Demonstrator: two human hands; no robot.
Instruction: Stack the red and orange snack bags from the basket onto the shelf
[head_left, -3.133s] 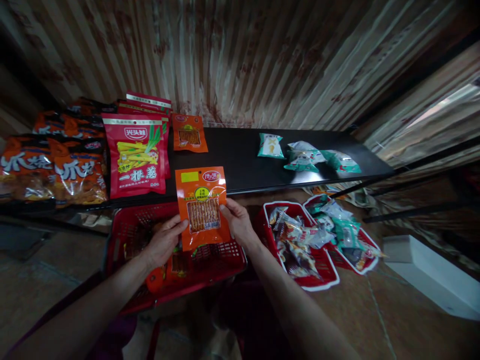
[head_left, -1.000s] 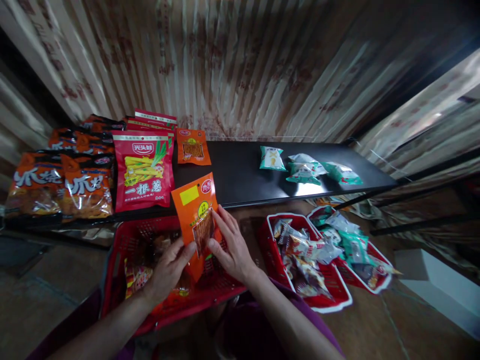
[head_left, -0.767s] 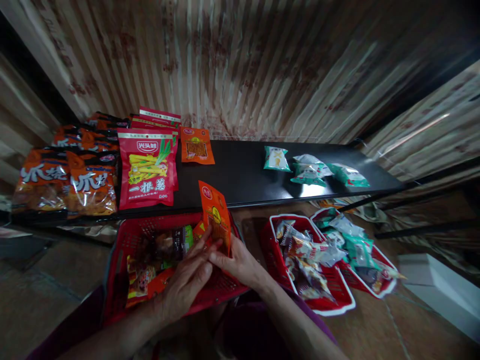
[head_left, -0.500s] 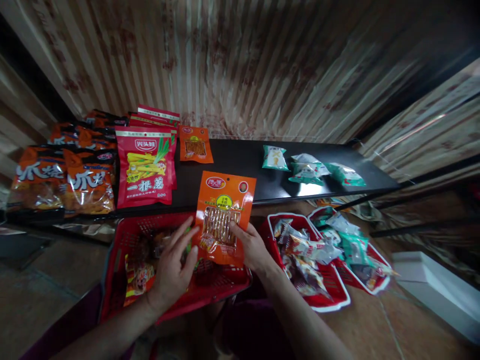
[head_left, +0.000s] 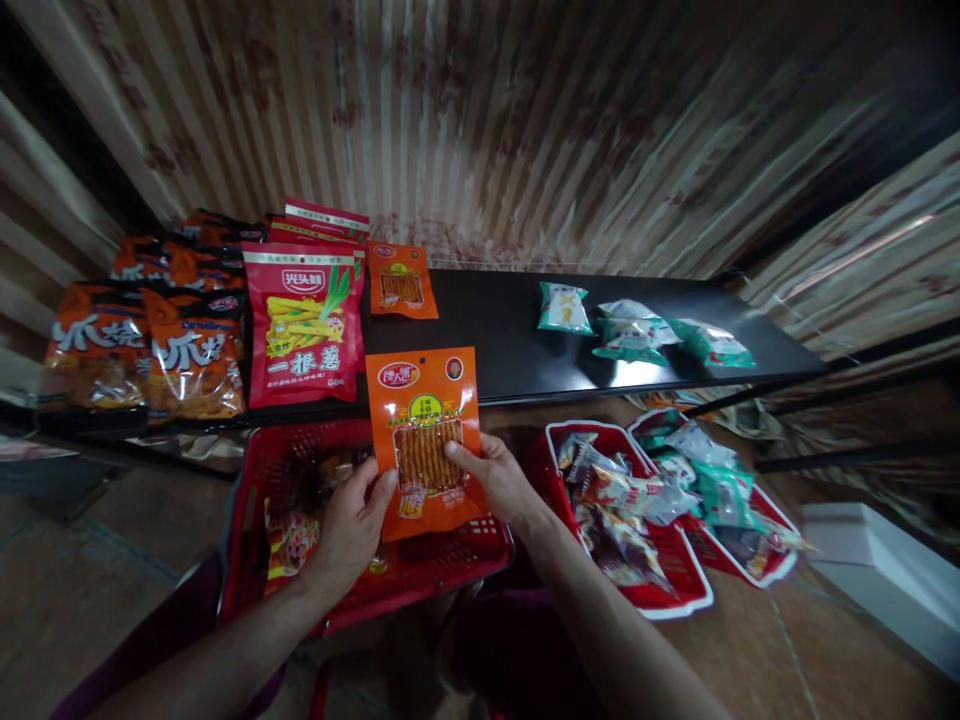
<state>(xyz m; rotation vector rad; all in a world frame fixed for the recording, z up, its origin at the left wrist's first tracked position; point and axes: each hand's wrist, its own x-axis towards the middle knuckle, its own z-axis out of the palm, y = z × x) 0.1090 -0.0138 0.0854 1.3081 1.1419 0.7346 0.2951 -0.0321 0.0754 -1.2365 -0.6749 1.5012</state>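
An orange snack packet (head_left: 426, 400) with a clear window of brown sticks is held upright between my hands. My right hand (head_left: 499, 480) grips its right edge, thumb across the front. My left hand (head_left: 352, 520) closes on the lower left edge, thumb in front. Beneath is a red basket (head_left: 450, 555) with several packets in it, among them a red and yellow packet (head_left: 289, 545); my left hand partly covers its contents. A second orange snack packet (head_left: 401, 285) of the same kind lies on the black shelf (head_left: 495, 340) behind.
Left on the shelf are several orange and black bags (head_left: 195, 360) and red snack bags (head_left: 304, 325). Several small green and white bags (head_left: 634, 330) lie on the right. Two filled red baskets (head_left: 675, 570) stand on the floor beside a white box (head_left: 877, 570).
My left hand, earlier spread beside the packet, has closed on its left edge. The packet now faces me more squarely, and the view has shifted slightly.
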